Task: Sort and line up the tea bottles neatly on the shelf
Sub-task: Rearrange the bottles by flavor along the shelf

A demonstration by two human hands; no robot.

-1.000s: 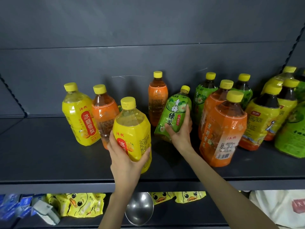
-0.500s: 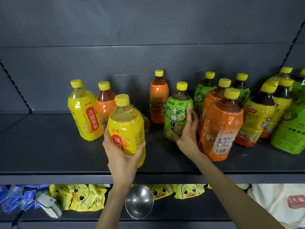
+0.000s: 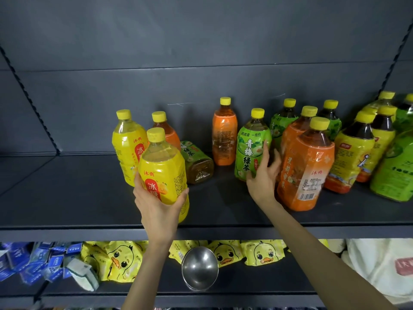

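Left hand (image 3: 159, 211) is wrapped round the lower body of the front yellow bottle (image 3: 163, 173), centre-left of frame by the shelf (image 3: 89, 198) front edge; can't tell if its base is on the shelf or just off it. The low grip keeps it upright. It sits just in front of the second yellow bottle (image 3: 128, 144), so likely being lined up with its match. Right hand (image 3: 263, 175) holds the upright green bottle (image 3: 251, 148) at centre, thumb on the front label, fingers round the right side and back, probably to steady it or slide it clear of the big orange bottle (image 3: 306, 171) just right of it. Between the hands a fallen green bottle (image 3: 196, 162) lies on its side, base towards the camera; it needs standing up. Right of frame is a mixed orange/green/yellow cluster, unsorted. The sort looks early.
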